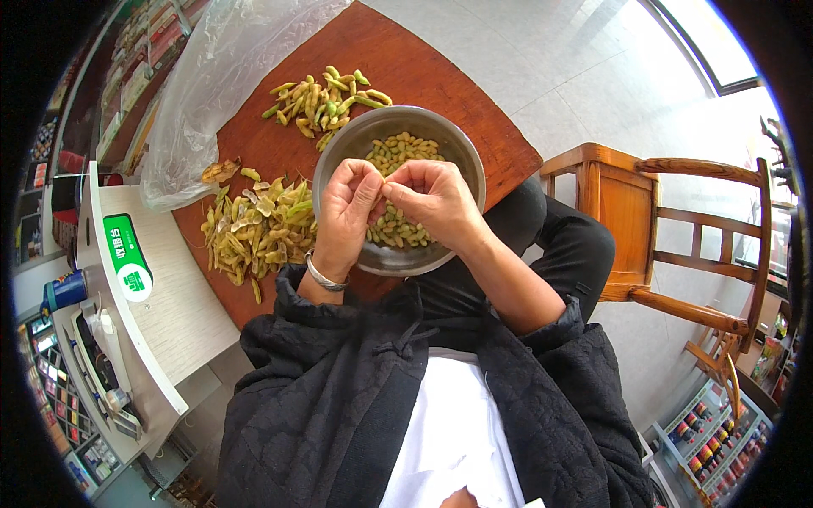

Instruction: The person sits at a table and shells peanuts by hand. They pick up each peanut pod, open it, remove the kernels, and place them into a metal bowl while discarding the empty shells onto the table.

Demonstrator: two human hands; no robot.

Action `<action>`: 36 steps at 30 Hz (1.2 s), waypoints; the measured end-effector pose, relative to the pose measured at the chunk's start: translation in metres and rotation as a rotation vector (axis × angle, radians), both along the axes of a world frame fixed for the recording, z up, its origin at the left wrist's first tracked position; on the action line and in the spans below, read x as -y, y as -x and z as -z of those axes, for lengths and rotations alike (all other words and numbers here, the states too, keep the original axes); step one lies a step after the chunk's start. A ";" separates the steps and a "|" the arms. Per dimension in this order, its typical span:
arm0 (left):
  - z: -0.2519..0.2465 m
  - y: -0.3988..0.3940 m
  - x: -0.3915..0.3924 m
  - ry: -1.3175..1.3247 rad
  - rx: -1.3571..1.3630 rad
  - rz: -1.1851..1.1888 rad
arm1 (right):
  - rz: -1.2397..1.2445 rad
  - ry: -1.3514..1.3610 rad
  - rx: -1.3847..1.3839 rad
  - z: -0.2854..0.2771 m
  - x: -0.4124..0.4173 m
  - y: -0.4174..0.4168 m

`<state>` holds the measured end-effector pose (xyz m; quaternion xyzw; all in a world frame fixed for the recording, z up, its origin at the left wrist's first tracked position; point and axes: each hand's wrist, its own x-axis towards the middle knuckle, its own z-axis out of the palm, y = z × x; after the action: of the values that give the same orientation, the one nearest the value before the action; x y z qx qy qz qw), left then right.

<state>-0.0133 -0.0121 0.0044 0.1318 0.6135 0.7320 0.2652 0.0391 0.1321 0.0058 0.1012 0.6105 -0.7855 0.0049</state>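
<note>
My left hand (348, 209) and my right hand (435, 197) meet at the fingertips above a stainless steel bowl (467, 149). Pinched between them is a small yellowish bean or pod piece (383, 181), mostly hidden by the fingers. Shelled green beans (406, 149) cover much of the bowl's bottom. Left of the bowl lies a heap of split, flattened pods (257, 232), which look like empty soybean hulls. Beyond the bowl rests a smaller pile of plump, unopened pods (311, 105). A silver bangle (325, 276) circles my left wrist.
The bowl stands near the edge of a reddish-brown wooden table (406, 57). A clear plastic bag (209, 95) drapes over the table's far left side. At left is a pale counter (171, 260) with a green sign (127, 254). A wooden chair (619, 219) stands to the right.
</note>
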 end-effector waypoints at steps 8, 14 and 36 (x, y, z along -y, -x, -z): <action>-0.002 -0.001 -0.003 0.122 -0.082 -0.051 | 0.073 0.034 0.065 0.010 0.001 0.002; -0.006 -0.002 -0.006 0.173 -0.006 -0.112 | 0.107 0.033 0.078 0.015 0.003 0.003; -0.004 0.001 -0.007 0.121 0.011 -0.190 | 0.212 -0.009 0.059 0.015 0.003 0.003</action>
<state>-0.0146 -0.0048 0.0085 0.0528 0.6650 0.7162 0.2051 0.0358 0.1293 -0.0089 0.1885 0.5995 -0.7755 -0.0608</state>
